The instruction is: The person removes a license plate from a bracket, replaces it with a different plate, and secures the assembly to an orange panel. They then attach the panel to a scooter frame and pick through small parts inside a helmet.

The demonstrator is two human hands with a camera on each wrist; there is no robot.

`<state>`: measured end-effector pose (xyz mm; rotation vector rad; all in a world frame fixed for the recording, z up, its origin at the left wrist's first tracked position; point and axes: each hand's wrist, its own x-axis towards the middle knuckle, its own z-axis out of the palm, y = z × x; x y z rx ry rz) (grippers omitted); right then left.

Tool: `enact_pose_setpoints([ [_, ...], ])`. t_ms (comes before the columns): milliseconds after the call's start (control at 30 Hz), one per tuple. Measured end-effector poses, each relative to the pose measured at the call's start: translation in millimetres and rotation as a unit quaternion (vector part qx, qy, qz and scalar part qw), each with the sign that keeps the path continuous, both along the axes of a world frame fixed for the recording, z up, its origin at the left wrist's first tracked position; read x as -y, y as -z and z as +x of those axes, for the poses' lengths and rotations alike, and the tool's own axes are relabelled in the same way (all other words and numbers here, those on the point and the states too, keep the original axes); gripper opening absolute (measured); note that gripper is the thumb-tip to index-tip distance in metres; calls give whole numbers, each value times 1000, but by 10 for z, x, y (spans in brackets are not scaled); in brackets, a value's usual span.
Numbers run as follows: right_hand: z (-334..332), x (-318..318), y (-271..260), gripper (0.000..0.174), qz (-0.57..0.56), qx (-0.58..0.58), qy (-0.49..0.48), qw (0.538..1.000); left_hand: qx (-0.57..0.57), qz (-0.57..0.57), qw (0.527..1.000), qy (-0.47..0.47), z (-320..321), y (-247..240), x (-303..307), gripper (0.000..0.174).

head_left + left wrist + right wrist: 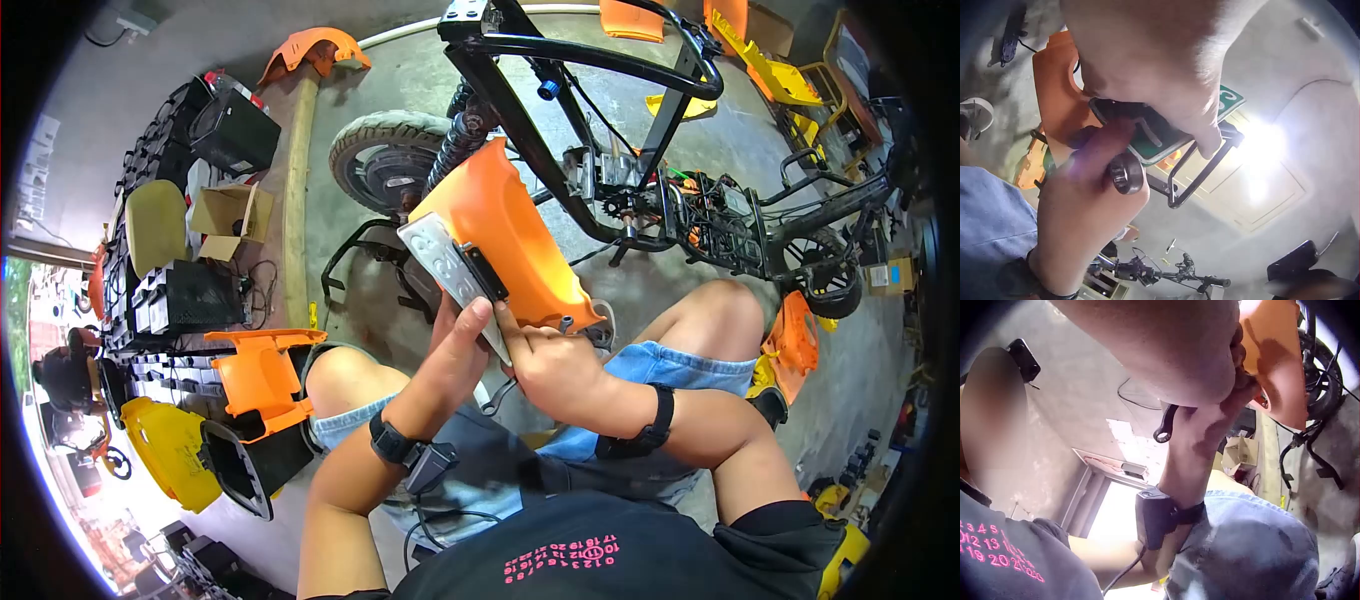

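My left hand (462, 338) grips the lower end of a license plate (436, 256), its thumb on the bare metal back. The plate's green face (1230, 102) shows in the left wrist view. A black bracket (484, 272) lies along the plate, against an orange body panel (500, 215). My right hand (562, 372) holds a wrench in its curled fingers, with the wrench's ring end (1163, 432) sticking out below the fist. Its index finger reaches to the plate near the bracket, close beside the left thumb. The fingers hide the middle of the wrench.
Ahead stands a black vehicle frame (600, 48) with a rear wheel (385, 150). At left are black battery boxes (185, 297), an open carton (222, 212), an orange part (262, 380) and a yellow part (170, 455). My bent knees flank the work.
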<state>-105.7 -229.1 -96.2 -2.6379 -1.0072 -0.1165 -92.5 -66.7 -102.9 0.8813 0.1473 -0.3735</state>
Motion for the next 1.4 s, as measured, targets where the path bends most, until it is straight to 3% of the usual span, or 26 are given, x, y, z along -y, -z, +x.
enact_pose_setpoints([
  [233,3,5,36,61,21,7,-3,1000,-23,-35,999,-3,-21,128,4,80],
  [333,-1,5,4,61,15,-8,-1,1000,-14,8,999,-30,-23,38,47,83],
  [467,-19,-11,-13,66,7,-39,3,999,-28,19,999,-39,-9,-31,-13,71],
  [533,13,-7,-19,61,35,-73,-15,997,-57,27,997,-48,28,24,-76,63],
  [567,16,-1,73,44,103,-74,-18,992,-97,53,994,-27,31,98,-199,64],
  [633,65,26,48,29,132,-81,-15,988,-33,-17,999,-13,127,-10,-136,68],
  [767,152,202,-459,26,129,27,83,988,-77,36,996,-7,208,225,-353,71],
  [800,177,332,-703,26,138,21,104,985,-67,8,997,39,257,505,-500,69],
  [833,221,491,-906,26,148,13,125,981,-57,60,996,30,272,548,-533,65],
  [900,290,1005,-1113,25,242,51,163,955,-71,42,997,-7,286,484,-416,62],
  [967,302,1702,-1177,27,293,84,180,935,-81,28,996,26,325,670,-595,63],
  [1000,236,2041,-1208,29,357,-54,275,891,-86,31,995,48,328,584,-563,59],
  [1033,161,2360,-1222,31,414,-188,358,816,-84,40,995,34,321,589,-517,63],
  [1100,64,3142,-444,39,493,-248,426,717,-107,46,993,26,381,716,-519,66],
  [1167,-356,3714,502,42,449,-298,548,640,-101,74,989,72,512,882,-604,69],
  [1200,-662,3824,890,38,374,-313,601,633,-108,93,988,62,526,888,-549,68],
  [1233,-1056,3897,1455,35,384,-329,611,609,-115,112,986,49,531,874,-516,67],
  [1267,-1553,4044,2150,31,169,-364,542,738,-118,113,985,50,534,871,-507,67],
  [1300,-2046,3882,2496,27,247,-408,591,650,-124,98,984,77,533,868,-512,65],
  [1333,-2377,3738,2823,29,118,-501,657,550,-129,81,983,103,529,866,-505,64],
  [1367,-2518,3519,2625,28,-84,-563,510,645,-131,81,983,99,515,863,-473,64],
  [1400,-2848,3469,3069,30,-138,-591,399,688,-115,84,986,92,492,854,-432,64],
])
